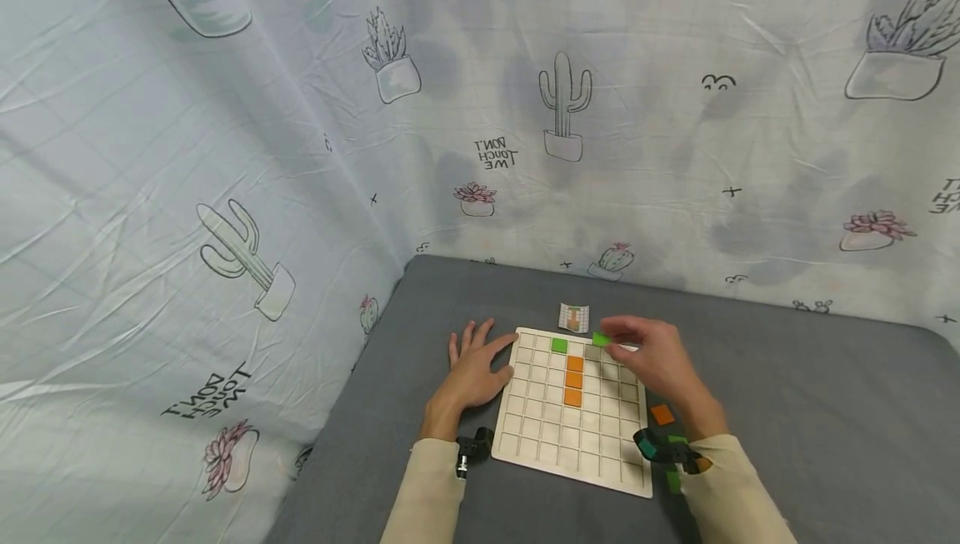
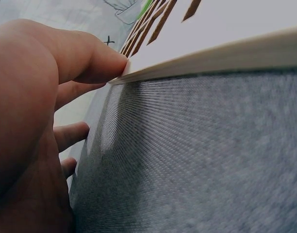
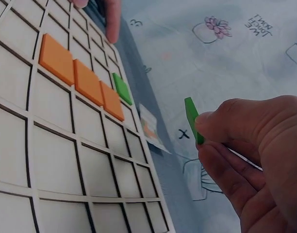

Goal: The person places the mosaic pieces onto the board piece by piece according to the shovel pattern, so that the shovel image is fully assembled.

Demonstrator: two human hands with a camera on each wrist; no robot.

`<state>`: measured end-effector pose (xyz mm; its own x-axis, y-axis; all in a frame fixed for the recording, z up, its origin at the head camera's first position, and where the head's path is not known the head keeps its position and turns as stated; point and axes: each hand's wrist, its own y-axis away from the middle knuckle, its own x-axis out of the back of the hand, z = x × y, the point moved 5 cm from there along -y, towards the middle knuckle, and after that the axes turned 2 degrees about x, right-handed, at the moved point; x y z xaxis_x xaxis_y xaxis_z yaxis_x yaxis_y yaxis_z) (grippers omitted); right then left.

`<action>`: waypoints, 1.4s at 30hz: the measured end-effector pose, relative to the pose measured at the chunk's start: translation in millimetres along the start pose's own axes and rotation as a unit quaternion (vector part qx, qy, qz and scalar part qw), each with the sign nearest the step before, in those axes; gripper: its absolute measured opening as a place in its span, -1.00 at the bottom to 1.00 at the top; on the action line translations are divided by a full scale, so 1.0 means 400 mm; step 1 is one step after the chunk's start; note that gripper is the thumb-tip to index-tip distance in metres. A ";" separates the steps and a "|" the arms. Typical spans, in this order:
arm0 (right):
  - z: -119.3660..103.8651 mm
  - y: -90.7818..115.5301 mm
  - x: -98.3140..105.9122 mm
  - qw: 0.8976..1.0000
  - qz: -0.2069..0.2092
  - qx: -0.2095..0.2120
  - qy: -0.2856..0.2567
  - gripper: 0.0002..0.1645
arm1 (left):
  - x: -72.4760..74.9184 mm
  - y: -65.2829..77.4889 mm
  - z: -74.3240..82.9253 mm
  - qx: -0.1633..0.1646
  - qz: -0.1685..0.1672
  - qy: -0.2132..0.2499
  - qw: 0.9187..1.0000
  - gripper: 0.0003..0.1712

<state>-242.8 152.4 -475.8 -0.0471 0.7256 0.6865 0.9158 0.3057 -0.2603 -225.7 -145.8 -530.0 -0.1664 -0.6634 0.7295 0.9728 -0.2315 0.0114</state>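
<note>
A pale wooden grid board lies on the grey table. Three orange square tiles stand in a column on it, and one green tile sits in the far row, to their left. My right hand pinches another green tile between thumb and fingers, held above the board's far edge. My left hand rests at the board's left edge, fingers spread; in the left wrist view its thumb and index finger touch the board's side.
A small printed pattern card lies just beyond the board. To the right of the board are a loose orange tile and green tiles, partly hidden by the right wrist. A cactus-print curtain hangs behind the table.
</note>
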 end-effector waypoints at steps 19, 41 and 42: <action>0.030 -0.029 -0.082 0.999 -0.045 -0.011 -0.019 -0.61 | -0.004 -0.005 -0.007 0.005 -0.006 -0.006 1.000 -0.36; 0.020 -0.047 -0.127 0.998 -0.056 -0.007 -0.009 -0.56 | 0.000 -0.004 -0.007 0.007 -0.008 -0.003 1.000 -0.36; 0.020 -0.047 -0.128 0.998 -0.056 -0.007 -0.010 -0.56 | 0.000 -0.003 -0.007 0.007 -0.008 -0.003 1.000 -0.36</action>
<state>-260.8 114.4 -511.3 -0.1575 0.6989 0.6976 0.9096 0.3778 -0.1731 -227.4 -147.4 -531.9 -0.1821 -0.6556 0.7328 0.9720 -0.2326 0.0335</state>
